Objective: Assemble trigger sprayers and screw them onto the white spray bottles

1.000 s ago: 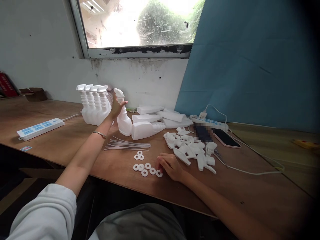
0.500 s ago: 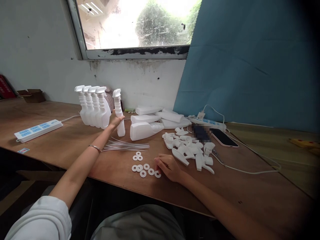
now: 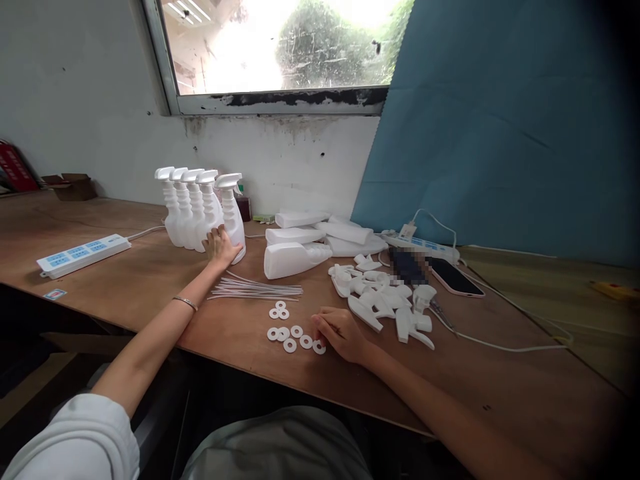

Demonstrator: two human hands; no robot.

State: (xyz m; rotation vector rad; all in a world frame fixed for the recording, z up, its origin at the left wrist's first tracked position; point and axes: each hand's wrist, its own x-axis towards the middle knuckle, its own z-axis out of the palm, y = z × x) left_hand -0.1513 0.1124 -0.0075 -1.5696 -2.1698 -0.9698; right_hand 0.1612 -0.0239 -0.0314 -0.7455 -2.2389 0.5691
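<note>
A white spray bottle [image 3: 233,217] with a trigger head stands upright at the right end of a row of spray bottles [image 3: 183,213]. My left hand [image 3: 221,247] is closed round its lower body, thumb on the right side and fingers on the left. On the table's front part rests my right hand [image 3: 343,335], its fingers curled together. Their tips partly cover a white washer [image 3: 319,347]; whether they grip anything is hidden. Several more white washers [image 3: 290,345] lie flat just left of that hand. Thin white tubes [image 3: 257,289] are bunched between the hands.
Bottles without heads [image 3: 295,260] lie piled near the wall. Loose trigger heads [image 3: 373,297] form a heap at right, beside a phone [image 3: 457,277] and cables. One power strip [image 3: 85,255] lies at left, another [image 3: 430,249] at back right. The table's front edge runs close to me.
My left hand has brought the spray bottle left to the row, turned its head leftward and slid lower on its body. The right hand stays in place. The view has shifted slightly.
</note>
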